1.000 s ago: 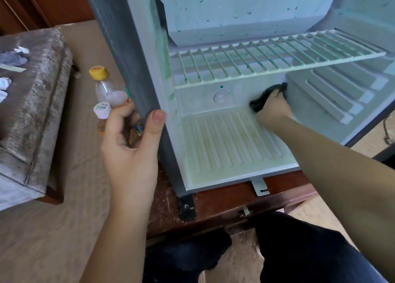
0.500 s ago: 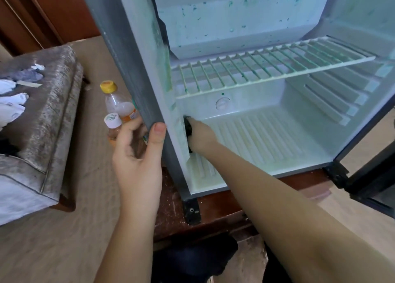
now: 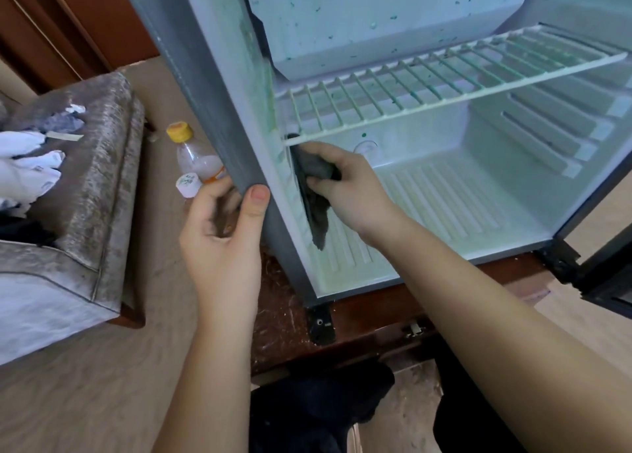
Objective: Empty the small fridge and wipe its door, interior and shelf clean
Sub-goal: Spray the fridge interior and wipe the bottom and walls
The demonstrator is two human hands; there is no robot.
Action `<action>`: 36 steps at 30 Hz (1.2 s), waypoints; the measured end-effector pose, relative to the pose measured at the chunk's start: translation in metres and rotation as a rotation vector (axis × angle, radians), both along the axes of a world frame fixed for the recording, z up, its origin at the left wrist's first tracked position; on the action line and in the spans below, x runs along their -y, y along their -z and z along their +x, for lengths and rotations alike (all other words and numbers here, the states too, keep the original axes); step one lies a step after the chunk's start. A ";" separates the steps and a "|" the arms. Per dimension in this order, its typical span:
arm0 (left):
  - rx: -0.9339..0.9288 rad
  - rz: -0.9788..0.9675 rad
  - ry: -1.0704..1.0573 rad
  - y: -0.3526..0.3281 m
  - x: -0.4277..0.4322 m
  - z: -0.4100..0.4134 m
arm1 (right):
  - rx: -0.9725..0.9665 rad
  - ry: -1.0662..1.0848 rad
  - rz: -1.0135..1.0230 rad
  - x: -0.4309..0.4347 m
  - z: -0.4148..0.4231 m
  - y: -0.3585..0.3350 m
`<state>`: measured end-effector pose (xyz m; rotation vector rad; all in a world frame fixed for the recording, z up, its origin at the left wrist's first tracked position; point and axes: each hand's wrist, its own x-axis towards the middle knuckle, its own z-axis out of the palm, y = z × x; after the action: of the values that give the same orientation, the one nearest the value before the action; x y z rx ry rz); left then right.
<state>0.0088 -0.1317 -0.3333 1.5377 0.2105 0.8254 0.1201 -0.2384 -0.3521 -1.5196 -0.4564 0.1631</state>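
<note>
- Head view, fridge: open and emptied, set on a dark wooden stand; wire shelf in place across the middle; green specks on the upper back panel and along the shelf bars.
- Right hand: fingers curled round a dark grey cloth, pressing it against the left inner wall just under the shelf's front corner, with a tail of fabric hanging toward the ribbed floor.
- Left hand: clamped on the cabinet's left front edge, thumb on the front face, fingers wrapped behind.
- Step in hand, by the look of it: wiping the left inner wall. Best done in overlapping strokes from shelf down to floor, pushing into the corner between wall and front lip; refold to a clean face once soiled; brace with the left hand against any sliding on the stand.
- Probably left to do: shelf bars, speckled back panel, and the door, visible only as a dark edge at lower right.
- Writing: yellow-capped bottle with an orange label and white-capped bottle with green print, both just beside the cabinet; nothing legible. No brand visible on the fridge.
</note>
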 end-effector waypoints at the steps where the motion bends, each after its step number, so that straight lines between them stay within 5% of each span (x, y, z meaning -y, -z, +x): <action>1: 0.000 -0.007 0.000 -0.001 0.001 0.000 | 0.011 -0.011 0.008 0.006 -0.016 0.002; 12: 0.004 -0.049 -0.022 0.001 0.003 0.000 | 0.492 0.182 -0.188 0.007 -0.088 -0.011; 36: -0.019 -0.020 -0.049 0.000 0.003 -0.002 | 0.918 0.369 -0.649 0.018 -0.073 -0.043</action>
<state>0.0071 -0.1345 -0.3332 1.5272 0.2705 0.8449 0.0467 -0.2569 -0.3089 -2.2531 -0.8818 -0.7800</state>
